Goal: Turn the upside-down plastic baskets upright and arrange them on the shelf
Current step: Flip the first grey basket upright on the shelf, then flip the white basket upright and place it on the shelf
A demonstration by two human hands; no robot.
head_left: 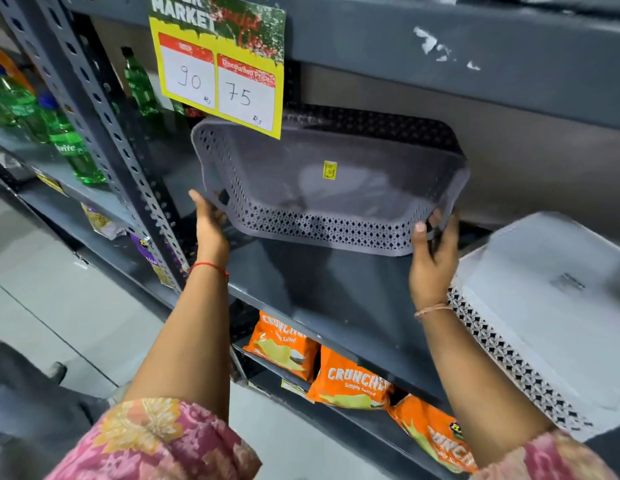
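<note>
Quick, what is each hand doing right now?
Left hand: closed on the left end of the grey perforated plastic basket, which is tilted with its opening toward the camera.
Right hand: fingers gripping the same basket's right rim.

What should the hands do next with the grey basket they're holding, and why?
Probably lower the grey basket flat onto the shelf. The left hand and right hand hold its ends, it tilts with its opening towards the camera, and bare shelf lies below it.

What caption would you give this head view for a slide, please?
Both hands, left and right, tilt a grey basket above the shelf, beside an upside-down basket.
</note>
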